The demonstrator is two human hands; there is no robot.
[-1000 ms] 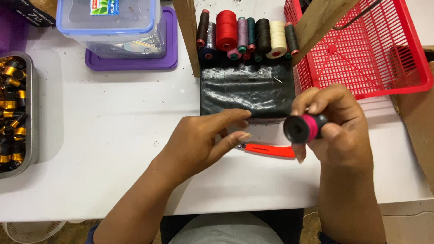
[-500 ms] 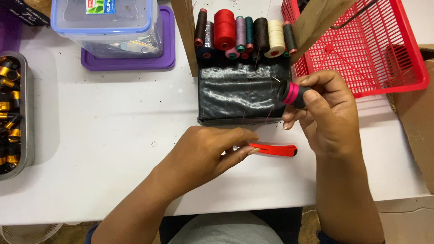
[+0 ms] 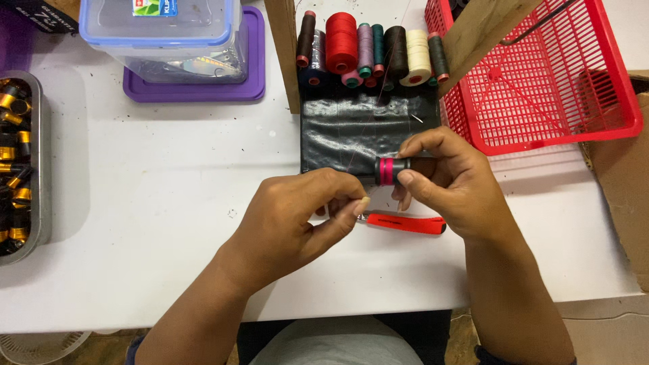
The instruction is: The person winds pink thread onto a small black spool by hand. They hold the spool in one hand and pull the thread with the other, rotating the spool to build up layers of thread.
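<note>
At the far left edge of the white table [image 3: 155, 203] sits a metal tray [image 3: 46, 169] filled with small black-and-gold cylindrical parts [image 3: 13, 169]. Beyond it, toward the top, a clear plastic box [image 3: 162, 40] with a blue rim stands on a purple lid [image 3: 196, 91]. Near the centre, my left hand [image 3: 297, 216] is curled almost closed, thumb and forefinger pinched together at the tip; it appears to grip a fine thread, though the thread itself is too thin to confirm at the fingertips. Just beside and below those fingertips, a red thread snipper [image 3: 405, 223] lies flat on the table. My right hand [image 3: 453, 189] is closed around a small black cylinder with a pink band [image 3: 389, 171], held sideways between thumb and fingers, close to my left hand. The cylinder is above the front edge of a black pad [image 3: 351, 132]. A row of thread spools [image 3: 372, 47], including red, cream, black and teal, stands behind the pad between two wooden posts [image 3: 284, 54]. To the right, a red plastic basket [image 3: 561, 74] rests on the table, near my right hand.
</note>
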